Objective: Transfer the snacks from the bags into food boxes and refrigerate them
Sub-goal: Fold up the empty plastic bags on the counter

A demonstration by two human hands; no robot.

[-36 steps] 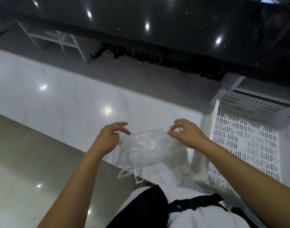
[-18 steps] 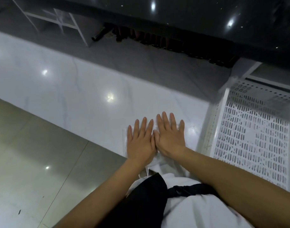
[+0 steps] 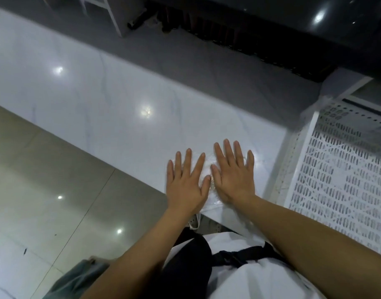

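Both palms have slid apart since 0.5 s ago. Left hand [image 3: 185, 182] & right hand [image 3: 233, 173] lie flat, fingers straight, pressing the clear plastic bag [image 3: 207, 169] onto the white counter [image 3: 120, 100], centre-right of frame. Bag looks thin, light, slippery; pinch its dangling handle loop at counter edge. White perforated crate [image 3: 340, 180] sits far right, close by.

White marble counter [image 3: 112, 87] runs diag. across frame centre. White perforated plastic crate [image 3: 340, 186] at right, just beside counter end. Beige tiled floor [image 3: 45, 190] lower left. Glossy black surface [image 3: 314, 29] upper right.
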